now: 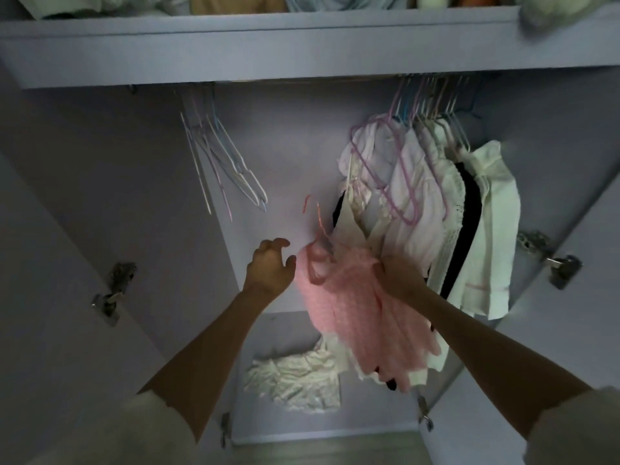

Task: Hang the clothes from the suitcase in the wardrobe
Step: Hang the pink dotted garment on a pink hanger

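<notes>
Hanging clothes (419, 196) crowd the wardrobe's right; empty hangers (224, 162) dangle left. Right hand (399, 275) grips the pink dress (355, 313), hanging lengthwise downward, hanger hook (307, 204) up. Left hand (270, 268) fingers loosely spread.

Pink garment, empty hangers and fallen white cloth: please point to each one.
pink garment (355, 317): head view, middle of its fabric.
empty hangers (228, 162): head view, their sloping arms.
fallen white cloth (295, 380): head view, its crumpled middle.

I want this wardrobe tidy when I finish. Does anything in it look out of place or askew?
Yes. A crumpled white garment lies on the wardrobe floor instead of hanging. The empty hangers on the left hang bunched and tilted. The pink garment gripped by the right hand is on its pink hanger, not yet hooked on the rail.
</notes>
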